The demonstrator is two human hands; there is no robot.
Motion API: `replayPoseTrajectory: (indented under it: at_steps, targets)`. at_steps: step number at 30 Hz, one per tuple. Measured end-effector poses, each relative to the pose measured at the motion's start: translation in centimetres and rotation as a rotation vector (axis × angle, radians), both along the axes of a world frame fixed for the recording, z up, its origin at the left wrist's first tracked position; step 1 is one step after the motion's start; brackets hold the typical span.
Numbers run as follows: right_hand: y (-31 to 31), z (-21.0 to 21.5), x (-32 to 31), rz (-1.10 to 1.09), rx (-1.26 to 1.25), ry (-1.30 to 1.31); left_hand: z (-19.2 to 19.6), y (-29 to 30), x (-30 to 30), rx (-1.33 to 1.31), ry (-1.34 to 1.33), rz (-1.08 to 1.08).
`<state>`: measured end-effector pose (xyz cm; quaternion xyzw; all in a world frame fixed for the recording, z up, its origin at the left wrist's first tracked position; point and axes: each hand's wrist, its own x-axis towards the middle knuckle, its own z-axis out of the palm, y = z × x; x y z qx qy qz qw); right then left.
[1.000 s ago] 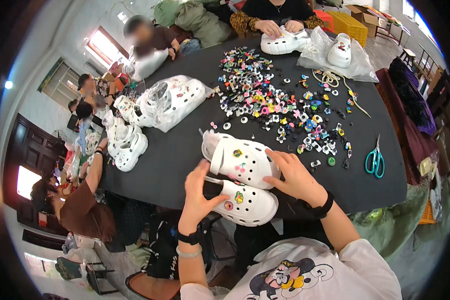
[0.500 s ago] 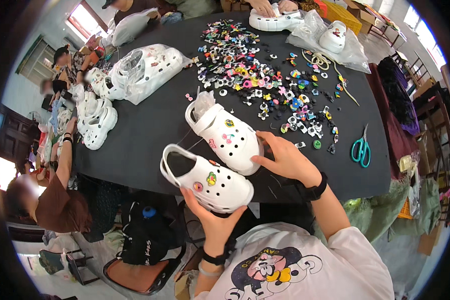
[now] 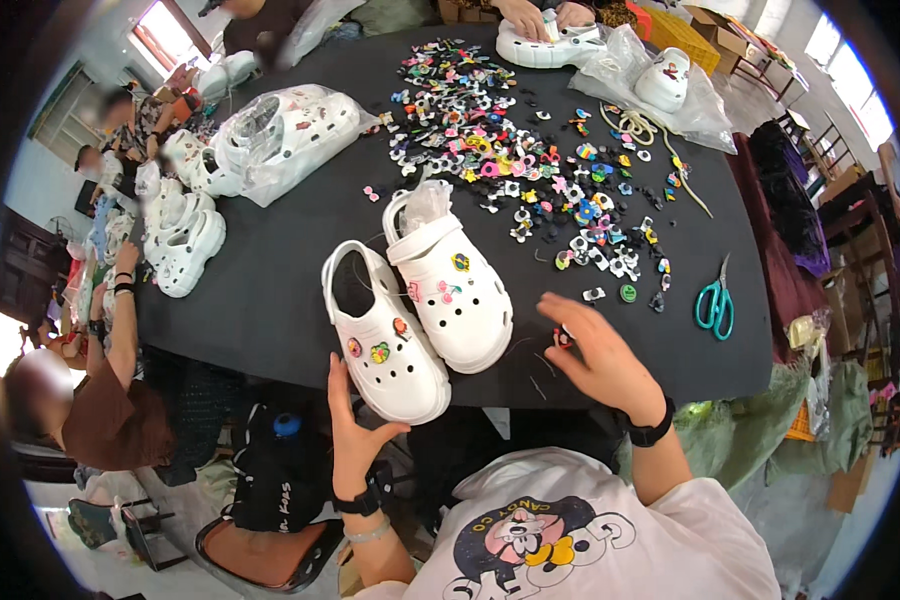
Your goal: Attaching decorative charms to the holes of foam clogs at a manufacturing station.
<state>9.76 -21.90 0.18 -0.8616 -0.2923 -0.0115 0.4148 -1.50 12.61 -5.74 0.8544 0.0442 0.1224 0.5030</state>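
Observation:
Two white clogs lie side by side at the near edge of a black table [image 3: 260, 290]. My left hand [image 3: 353, 428] cups the toe of the left clog [image 3: 385, 340], which carries a few coloured charms. The right clog [image 3: 450, 275] has paper stuffed in its opening and a few charms on top. My right hand [image 3: 602, 352] rests on the table just right of that clog, fingertips pinching a small dark-and-red charm [image 3: 563, 338]. A wide scatter of colourful charms [image 3: 530, 170] covers the table beyond.
Teal scissors [image 3: 714, 303] lie at the right. Bagged white clogs [image 3: 280, 135] sit at the far left, more loose clogs [image 3: 185, 245] by a seated person's arm. Another person's hands hold a clog [image 3: 550, 45] at the far side, near a bagged clog [image 3: 665, 80].
My right hand left the right clog and moved right onto the table, picking up a small charm. The left hand slid down to the left clog's toe. The view shifted.

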Motion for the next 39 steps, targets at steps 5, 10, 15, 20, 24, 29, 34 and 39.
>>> replayPoseTrajectory:
  at_steps: [5, 10, 15, 20, 24, 29, 34, 39]
  targets:
    - [-3.1, 0.5, -0.4, -0.25, -0.091, -0.059, -2.2, -2.3, -3.2, 0.032, 0.031, 0.095]
    - [-0.3, -0.3, -2.5, 0.105, -0.19, -0.052, -2.9, -7.2, -4.4, -0.116, -0.149, 0.317]
    - [2.4, -3.2, -2.0, 0.067, -0.349, -0.177, -0.8, -11.0, -3.5, 0.205, -0.325, -0.1]
    - [2.1, -3.3, -4.6, 0.129, -0.519, -0.168, 0.4, -13.6, -2.9, 0.235, -0.378, -0.298]
    - [0.7, -3.7, -7.4, 0.242, -0.436, -0.126, 0.6, -14.2, -2.4, 0.202, -0.352, -0.302]
    - [-0.2, -3.7, -8.4, 0.433, -0.093, 0.123, 0.8, -14.4, -0.4, 0.158, -0.354, -0.472]
    - [-2.8, -2.0, -5.1, 0.023, -0.187, -0.087, 1.4, -16.2, 1.5, 0.308, -0.196, -0.541]
    - [-3.6, -1.4, -1.3, -0.206, -0.25, -0.162, -0.3, -16.7, 1.1, 0.675, -0.115, -0.645]
